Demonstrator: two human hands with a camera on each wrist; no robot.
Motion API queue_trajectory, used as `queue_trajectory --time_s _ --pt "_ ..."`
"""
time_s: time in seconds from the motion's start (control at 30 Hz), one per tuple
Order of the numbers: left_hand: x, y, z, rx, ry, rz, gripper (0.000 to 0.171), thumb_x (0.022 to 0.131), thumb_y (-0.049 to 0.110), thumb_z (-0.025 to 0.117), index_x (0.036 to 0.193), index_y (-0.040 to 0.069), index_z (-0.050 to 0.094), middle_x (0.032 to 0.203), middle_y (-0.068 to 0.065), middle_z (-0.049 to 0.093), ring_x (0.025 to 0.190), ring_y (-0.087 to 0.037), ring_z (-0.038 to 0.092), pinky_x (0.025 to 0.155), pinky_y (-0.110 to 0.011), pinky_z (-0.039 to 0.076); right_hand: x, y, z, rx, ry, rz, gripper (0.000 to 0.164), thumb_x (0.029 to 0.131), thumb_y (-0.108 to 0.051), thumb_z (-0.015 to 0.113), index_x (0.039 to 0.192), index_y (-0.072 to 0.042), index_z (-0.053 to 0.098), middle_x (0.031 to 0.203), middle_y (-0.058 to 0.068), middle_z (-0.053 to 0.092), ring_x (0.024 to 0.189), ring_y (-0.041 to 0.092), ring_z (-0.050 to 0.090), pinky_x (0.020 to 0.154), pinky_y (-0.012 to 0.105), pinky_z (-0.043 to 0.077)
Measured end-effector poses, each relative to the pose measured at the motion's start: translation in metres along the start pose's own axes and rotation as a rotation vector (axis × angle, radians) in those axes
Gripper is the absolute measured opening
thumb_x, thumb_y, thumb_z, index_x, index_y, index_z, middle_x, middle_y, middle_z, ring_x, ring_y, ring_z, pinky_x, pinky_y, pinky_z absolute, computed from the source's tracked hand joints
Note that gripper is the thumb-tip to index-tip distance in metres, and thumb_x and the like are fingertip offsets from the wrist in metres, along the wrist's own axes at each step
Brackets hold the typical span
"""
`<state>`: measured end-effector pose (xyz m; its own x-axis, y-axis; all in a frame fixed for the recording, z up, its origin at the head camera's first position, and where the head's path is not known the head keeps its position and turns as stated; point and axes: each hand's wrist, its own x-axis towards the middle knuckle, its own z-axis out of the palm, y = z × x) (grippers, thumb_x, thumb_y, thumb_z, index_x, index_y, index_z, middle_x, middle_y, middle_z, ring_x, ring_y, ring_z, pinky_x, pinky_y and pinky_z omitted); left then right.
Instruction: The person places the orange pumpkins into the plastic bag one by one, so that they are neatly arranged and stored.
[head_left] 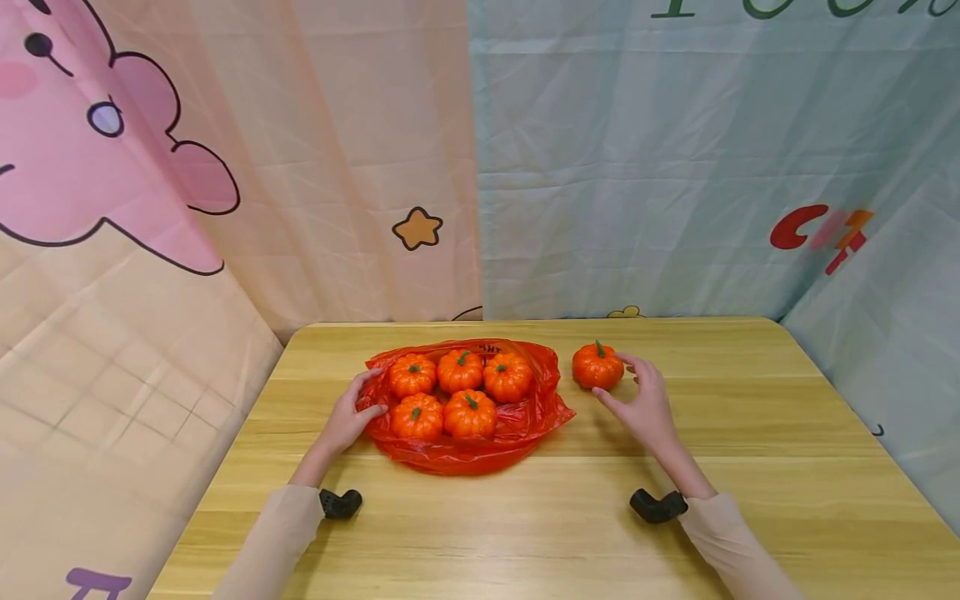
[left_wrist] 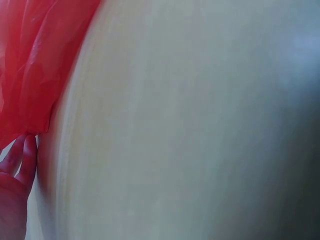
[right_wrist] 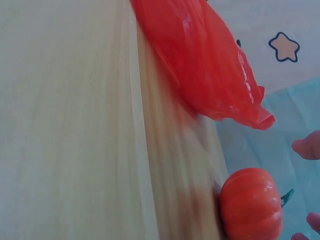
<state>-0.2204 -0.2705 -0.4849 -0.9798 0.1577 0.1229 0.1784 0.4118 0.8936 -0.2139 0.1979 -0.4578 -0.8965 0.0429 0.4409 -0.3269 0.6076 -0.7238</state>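
A red plastic bag (head_left: 465, 461) lies spread open on the table, holding several small orange pumpkins with green stems, such as the front one (head_left: 470, 414). At the bag's left edge, my left hand (head_left: 348, 417) pinches the plastic, thumb over the rim and fingers outside. The left wrist view shows those fingers (left_wrist: 29, 160) against the plastic. One more pumpkin (head_left: 597, 367) sits upright on the table, right of the bag. My right hand (head_left: 647, 407) is beside it with thumb and fingers spread; the right wrist view shows a gap between fingertips and pumpkin (right_wrist: 251, 205).
The wooden table (head_left: 480, 533) has its back edge close to a printed cloth backdrop (head_left: 660, 167). More cloth hangs at both sides. A black device (head_left: 341, 504) is strapped to the left wrist and another (head_left: 658, 506) to the right.
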Motion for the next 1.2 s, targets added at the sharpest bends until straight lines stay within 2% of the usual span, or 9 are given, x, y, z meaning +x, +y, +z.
queue_trajectory --time_s 0.17,0.5,0.83,1.2 --pt "-0.001 0.003 0.0 0.006 0.002 -0.001 0.06 0.091 0.0 0.059 0.145 0.004 0.033 0.149 -0.024 0.036 0.137 -0.042 0.034 0.113 -0.057 0.026 0.003 0.005 0.002 -0.024 -0.04 0.081 0.075 0.074 -0.02 0.082 0.135 0.001 0.045 0.133 0.027 0.046 0.117 0.042 0.041 0.094 0.054 0.037" --pt "-0.002 0.007 0.001 0.0 0.008 0.014 0.059 0.09 0.0 0.059 0.144 0.003 0.035 0.148 -0.024 0.037 0.137 -0.042 0.034 0.113 -0.058 0.025 0.011 0.012 0.01 -0.034 -0.135 0.208 0.088 0.076 -0.028 0.08 0.145 -0.002 0.031 0.146 0.025 0.033 0.13 0.043 0.032 0.105 0.062 0.029" --pt "-0.001 0.007 0.001 0.011 0.018 0.018 0.059 0.089 -0.002 0.058 0.143 0.002 0.035 0.146 -0.025 0.038 0.135 -0.043 0.036 0.111 -0.059 0.028 0.015 0.014 0.018 -0.02 -0.156 0.233 0.092 0.076 -0.028 0.08 0.146 0.0 0.029 0.148 0.025 0.031 0.136 0.042 0.027 0.11 0.062 0.024" --pt "-0.002 0.005 0.0 0.029 0.019 0.029 0.059 0.089 -0.001 0.058 0.143 0.002 0.035 0.146 -0.026 0.038 0.134 -0.044 0.038 0.109 -0.059 0.031 0.021 0.02 0.025 -0.028 -0.14 0.259 0.085 0.078 -0.025 0.078 0.144 0.001 0.03 0.144 0.027 0.033 0.132 0.043 0.031 0.109 0.061 0.029"
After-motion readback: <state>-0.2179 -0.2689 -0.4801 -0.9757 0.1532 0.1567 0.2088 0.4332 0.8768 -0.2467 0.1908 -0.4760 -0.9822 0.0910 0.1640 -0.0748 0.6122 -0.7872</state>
